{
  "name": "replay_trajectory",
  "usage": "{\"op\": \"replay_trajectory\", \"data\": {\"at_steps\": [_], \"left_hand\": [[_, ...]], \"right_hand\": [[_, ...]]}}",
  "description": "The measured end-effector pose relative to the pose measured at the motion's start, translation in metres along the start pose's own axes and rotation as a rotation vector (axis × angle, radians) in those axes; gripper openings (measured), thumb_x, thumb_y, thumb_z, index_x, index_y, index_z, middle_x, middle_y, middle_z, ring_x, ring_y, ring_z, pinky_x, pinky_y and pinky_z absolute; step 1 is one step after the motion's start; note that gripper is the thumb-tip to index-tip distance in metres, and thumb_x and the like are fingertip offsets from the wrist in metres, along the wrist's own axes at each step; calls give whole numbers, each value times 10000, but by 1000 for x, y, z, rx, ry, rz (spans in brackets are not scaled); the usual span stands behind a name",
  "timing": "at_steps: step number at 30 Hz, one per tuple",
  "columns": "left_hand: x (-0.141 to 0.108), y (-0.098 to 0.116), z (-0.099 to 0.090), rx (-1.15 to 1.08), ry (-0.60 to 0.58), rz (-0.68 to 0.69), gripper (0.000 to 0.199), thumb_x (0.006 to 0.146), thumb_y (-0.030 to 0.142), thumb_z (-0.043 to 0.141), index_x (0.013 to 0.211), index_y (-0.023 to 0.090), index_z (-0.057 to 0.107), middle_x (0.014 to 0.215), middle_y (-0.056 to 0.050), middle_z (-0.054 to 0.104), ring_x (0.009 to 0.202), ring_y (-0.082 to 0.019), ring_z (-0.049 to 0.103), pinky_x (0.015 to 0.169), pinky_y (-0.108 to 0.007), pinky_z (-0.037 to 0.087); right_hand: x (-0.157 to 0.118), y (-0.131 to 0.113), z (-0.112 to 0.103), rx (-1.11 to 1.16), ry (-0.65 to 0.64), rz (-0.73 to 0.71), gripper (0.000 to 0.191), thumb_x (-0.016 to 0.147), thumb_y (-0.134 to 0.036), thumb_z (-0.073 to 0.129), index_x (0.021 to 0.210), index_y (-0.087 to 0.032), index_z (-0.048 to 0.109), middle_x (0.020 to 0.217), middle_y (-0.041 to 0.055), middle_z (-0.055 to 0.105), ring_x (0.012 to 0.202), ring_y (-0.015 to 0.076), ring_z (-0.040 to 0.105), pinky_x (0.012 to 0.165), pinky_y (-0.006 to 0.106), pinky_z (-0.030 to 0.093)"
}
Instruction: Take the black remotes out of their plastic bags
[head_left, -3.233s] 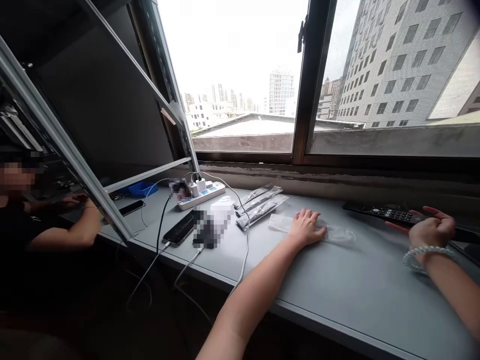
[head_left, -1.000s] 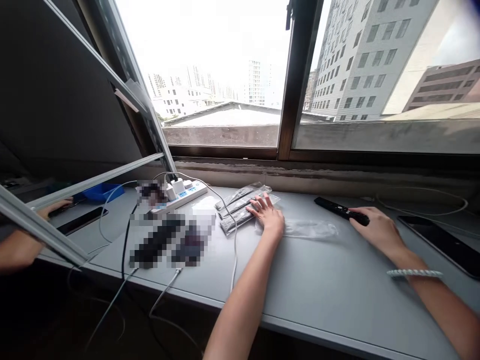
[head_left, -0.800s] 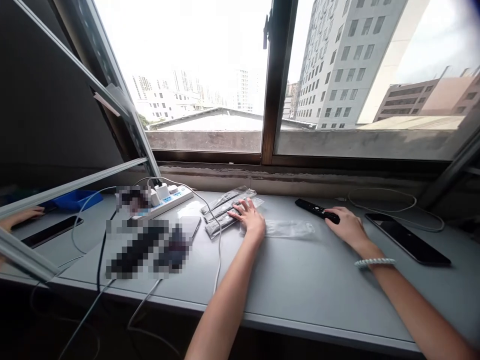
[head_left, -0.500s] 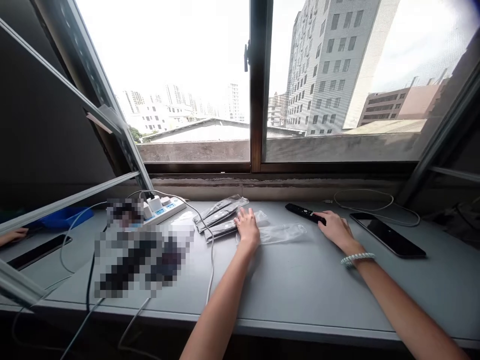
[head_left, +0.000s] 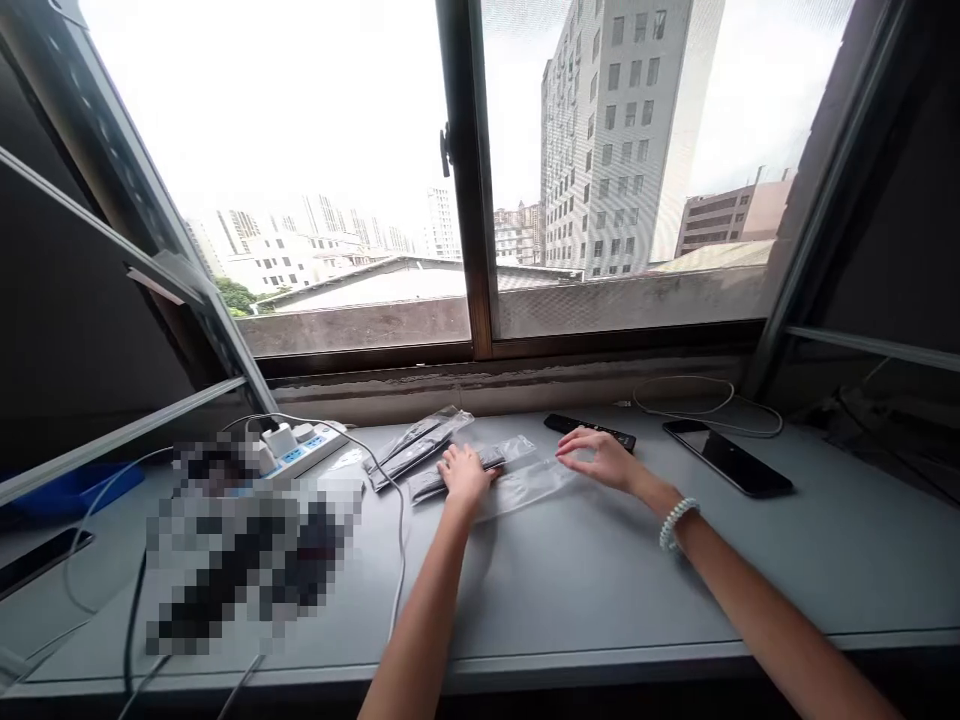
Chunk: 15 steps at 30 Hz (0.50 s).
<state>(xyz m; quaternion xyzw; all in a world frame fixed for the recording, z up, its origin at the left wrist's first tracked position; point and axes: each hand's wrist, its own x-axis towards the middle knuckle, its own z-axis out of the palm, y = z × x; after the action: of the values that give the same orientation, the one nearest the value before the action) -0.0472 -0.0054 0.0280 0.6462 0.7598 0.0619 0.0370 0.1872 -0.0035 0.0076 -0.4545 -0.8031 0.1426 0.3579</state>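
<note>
A grey worktop point(head_left: 600, 580) bears a dark phone point(head_left: 727, 458) at right. A clear bag point(head_left: 529, 483) lies beside the packet point(head_left: 426, 487) under the left hand point(head_left: 465, 475), fingers slightly apart. The right hand point(head_left: 604, 460), thumb and fingers parted, is near the far black remote point(head_left: 622, 438).

The left hand point(head_left: 464, 476) touches a clear plastic packet point(head_left: 430, 484) on the grey table point(head_left: 600, 570).
</note>
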Motion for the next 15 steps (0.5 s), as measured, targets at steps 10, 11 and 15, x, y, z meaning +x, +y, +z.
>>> {"op": "replay_trajectory", "data": {"at_steps": [10, 11, 15], "left_hand": [[1, -1, 3, -113, 266, 140, 389, 845, 343, 516, 1198, 183, 486, 1094, -123, 548, 1064, -276, 474, 893, -380, 320], [1, 1, 3, -138, 331, 186, 410, 847, 350, 524, 1223, 193, 476, 1084, -110, 551, 1053, -269, 479, 893, -376, 327], [1, 9, 4, -171, 540, 379, 465, 815, 324, 603, 1252, 225, 481, 1063, -78, 546, 1028, -244, 487, 920, -373, 334]], "right_hand": [[-4, -10, 24, 11, -164, -23, 187, 727, -303, 609, 840, -237, 743, 960, 51, 653, 884, 192, 598, 809, 303, 442], [-4, -12, 26, 10, -165, -37, 190, 729, -305, 610, 850, -240, 742, 961, 51, 652, 898, 192, 595, 810, 301, 441], [-3, -16, 29, 20, -140, -42, 219, 769, -297, 561, 921, -250, 712, 976, 35, 657, 841, 169, 609, 762, 292, 452]]}}
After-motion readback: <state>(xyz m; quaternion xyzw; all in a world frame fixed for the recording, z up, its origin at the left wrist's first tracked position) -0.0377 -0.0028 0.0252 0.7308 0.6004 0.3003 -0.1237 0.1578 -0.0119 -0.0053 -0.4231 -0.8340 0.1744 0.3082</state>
